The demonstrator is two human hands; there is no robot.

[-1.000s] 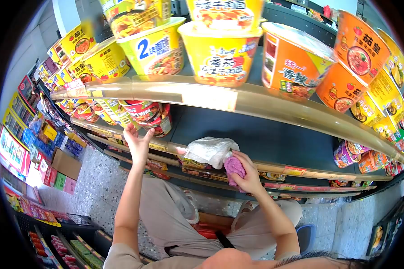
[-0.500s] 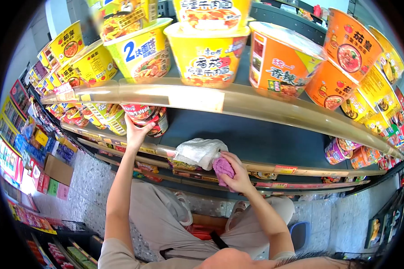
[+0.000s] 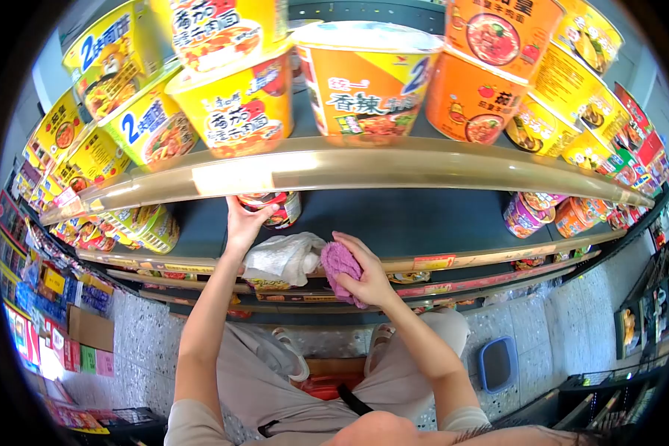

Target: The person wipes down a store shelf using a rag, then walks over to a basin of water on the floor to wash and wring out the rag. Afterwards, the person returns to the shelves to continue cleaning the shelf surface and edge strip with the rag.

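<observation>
On the lower shelf my left hand (image 3: 247, 223) grips red noodle cups (image 3: 281, 209), whose upper part is hidden behind the upper shelf's edge. A pink cloth (image 3: 342, 272) is held in my right hand (image 3: 366, 279), just in front of the shelf edge. Between my hands a crumpled white cloth (image 3: 282, 258) lies over the front edge of the lower shelf. Bare dark shelf surface (image 3: 394, 219) shows to the right of the red cups.
Yellow and orange noodle tubs (image 3: 368, 82) line the upper shelf (image 3: 364, 165), whose rim overhangs the lower one. Purple cups (image 3: 526, 215) stand right on the lower shelf, green-yellow tubs (image 3: 152, 227) left. A blue-rimmed bin (image 3: 498, 364) is on the floor.
The view has turned to the right. My left hand has shifted the red cups right, away from the green-yellow tubs. The pink cloth has come slightly apart from the white cloth.
</observation>
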